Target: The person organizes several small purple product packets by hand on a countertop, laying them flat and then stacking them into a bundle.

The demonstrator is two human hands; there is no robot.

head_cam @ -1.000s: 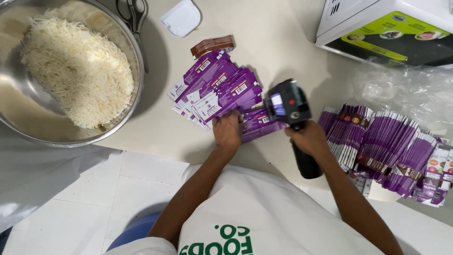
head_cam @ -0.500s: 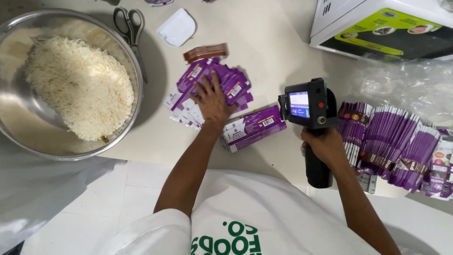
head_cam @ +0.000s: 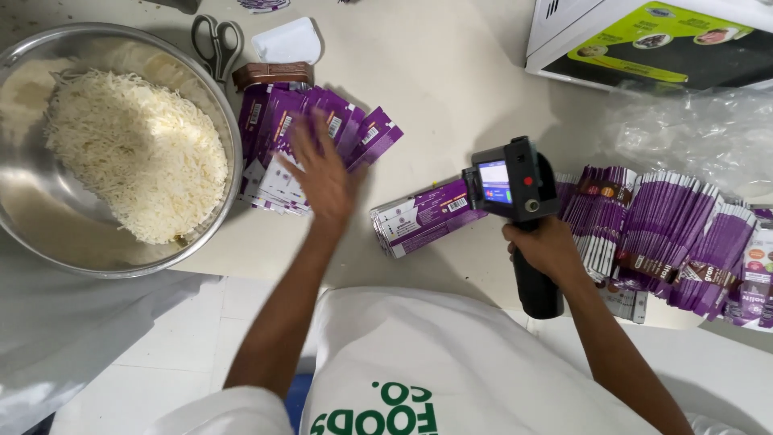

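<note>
Left hand (head_cam: pixel 322 173): open, fingers spread, flat over fanned purple printed sachets (head_cam: pixel 278 133) beside steel bowl of shredded white food (head_cam: pixel 217 113). Right hand (head_cam: pixel 547 250): closed around black handheld printer (head_cam: pixel 511 189), nose touching small purple sachet stack (head_cam: pixel 423 216).

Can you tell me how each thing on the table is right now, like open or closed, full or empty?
left hand: open, flat over the fanned purple packets
right hand: closed round the handheld device, screen lit
small purple stack: lying flat by the device
metal bowl: partly filled with white shreds
scissors: closed
row of purple packets: leaning on edge
clear plastic: crumpled
</note>
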